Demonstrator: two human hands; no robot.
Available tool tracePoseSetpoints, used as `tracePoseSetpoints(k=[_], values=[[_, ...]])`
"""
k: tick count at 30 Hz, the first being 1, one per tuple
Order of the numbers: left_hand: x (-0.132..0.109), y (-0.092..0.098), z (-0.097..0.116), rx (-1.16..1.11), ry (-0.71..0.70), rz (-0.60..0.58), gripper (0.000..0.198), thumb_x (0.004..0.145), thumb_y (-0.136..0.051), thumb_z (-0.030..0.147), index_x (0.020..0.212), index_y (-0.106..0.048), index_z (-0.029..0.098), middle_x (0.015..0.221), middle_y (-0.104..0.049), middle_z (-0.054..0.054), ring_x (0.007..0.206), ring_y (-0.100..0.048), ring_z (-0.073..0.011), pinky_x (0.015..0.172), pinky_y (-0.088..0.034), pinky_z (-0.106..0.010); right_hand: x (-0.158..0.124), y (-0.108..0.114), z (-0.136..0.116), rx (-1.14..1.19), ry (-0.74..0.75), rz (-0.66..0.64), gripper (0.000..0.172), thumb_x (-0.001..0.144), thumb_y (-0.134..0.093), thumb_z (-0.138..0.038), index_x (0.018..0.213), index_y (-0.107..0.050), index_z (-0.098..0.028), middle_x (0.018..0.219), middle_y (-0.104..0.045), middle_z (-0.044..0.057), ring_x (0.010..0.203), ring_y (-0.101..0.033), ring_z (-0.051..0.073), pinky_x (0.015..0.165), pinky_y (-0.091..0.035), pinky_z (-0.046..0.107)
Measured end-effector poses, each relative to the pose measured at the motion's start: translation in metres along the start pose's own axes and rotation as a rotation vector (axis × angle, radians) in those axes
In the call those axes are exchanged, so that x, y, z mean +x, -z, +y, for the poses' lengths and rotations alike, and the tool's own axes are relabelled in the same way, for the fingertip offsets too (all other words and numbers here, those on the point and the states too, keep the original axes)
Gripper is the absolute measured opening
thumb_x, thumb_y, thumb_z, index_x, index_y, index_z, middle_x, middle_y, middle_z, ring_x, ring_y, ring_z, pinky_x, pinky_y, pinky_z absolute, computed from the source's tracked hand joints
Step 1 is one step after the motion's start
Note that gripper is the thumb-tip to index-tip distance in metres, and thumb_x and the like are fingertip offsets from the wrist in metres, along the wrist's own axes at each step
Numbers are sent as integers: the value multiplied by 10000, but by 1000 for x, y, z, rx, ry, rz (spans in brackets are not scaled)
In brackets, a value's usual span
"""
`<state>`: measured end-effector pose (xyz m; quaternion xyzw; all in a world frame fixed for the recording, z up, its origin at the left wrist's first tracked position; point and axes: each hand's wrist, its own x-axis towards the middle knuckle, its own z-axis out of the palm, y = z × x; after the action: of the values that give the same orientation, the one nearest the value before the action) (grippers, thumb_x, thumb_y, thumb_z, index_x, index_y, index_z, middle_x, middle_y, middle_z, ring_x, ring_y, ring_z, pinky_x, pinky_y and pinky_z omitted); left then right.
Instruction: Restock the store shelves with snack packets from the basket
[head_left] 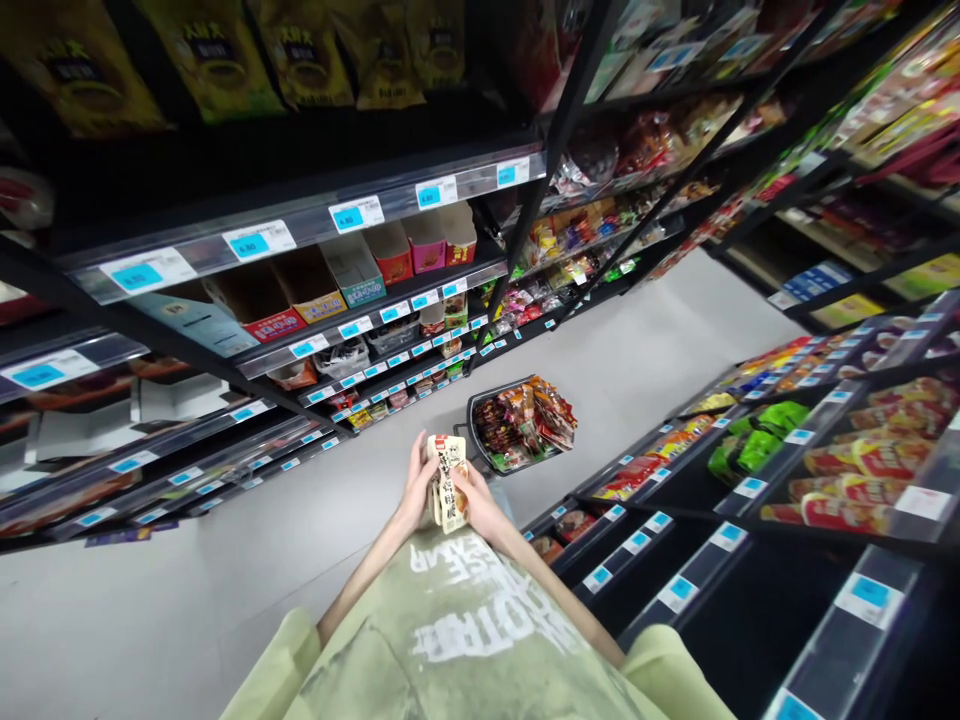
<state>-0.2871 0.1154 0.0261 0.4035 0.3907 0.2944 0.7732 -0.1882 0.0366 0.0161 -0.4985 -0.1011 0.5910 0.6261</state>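
I hold a small stack of cream-coloured snack packets [448, 484] with dark lettering in front of my chest. My left hand [418, 490] is closed round the stack's left side. My right hand [475, 500] grips its right side from below. Just beyond my hands, a black shopping basket [480, 402] stands on the grey floor, heaped with red and brown snack bags [525, 420]. I stand in a shop aisle and wear a light green printed shirt.
Black shelving [315, 350] with blue price tags lines the left side, holding cartons and snack bags. More shelves [787, 450] on the right carry green and red-yellow packets. The grey floor [637, 340] runs between them towards the back.
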Motion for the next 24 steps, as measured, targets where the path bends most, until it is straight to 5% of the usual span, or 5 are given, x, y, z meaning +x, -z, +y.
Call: tracePoseSetpoints(k=[4,9,16,24], values=[[-2,-5,14,-146,-21,-87,404,888,-620,411,1241,-565,223,1422,-563,-102,1257,-567,-270,1067,-431,-409,-5,-5,6,201,-130,-138,450,783,-780,-406,1169,-621,-241,1045,-753,48,966,-706,227,839,-555,333],[-6,-6,14,-118,-82,-94,240,885,-618,405,1002,-622,195,1234,-681,-93,1160,-624,-260,1026,-443,-392,-5,-8,12,279,-180,-161,469,750,-807,-340,1166,-618,-233,999,-759,40,951,-707,233,840,-552,339],[-24,2,14,154,-141,-156,389,921,-552,461,1196,-616,193,1348,-608,-107,1232,-562,-265,1066,-404,-376,-20,-2,14,172,-176,-199,555,661,-862,-316,1147,-609,-225,953,-737,25,871,-702,222,813,-535,349],[-23,3,16,45,0,-362,564,873,-624,379,1405,-489,252,1324,-628,-95,1248,-560,-270,1077,-428,-429,-23,-1,0,-8,-167,-146,571,575,-894,-250,1080,-629,-213,895,-707,-18,788,-664,166,734,-504,280]])
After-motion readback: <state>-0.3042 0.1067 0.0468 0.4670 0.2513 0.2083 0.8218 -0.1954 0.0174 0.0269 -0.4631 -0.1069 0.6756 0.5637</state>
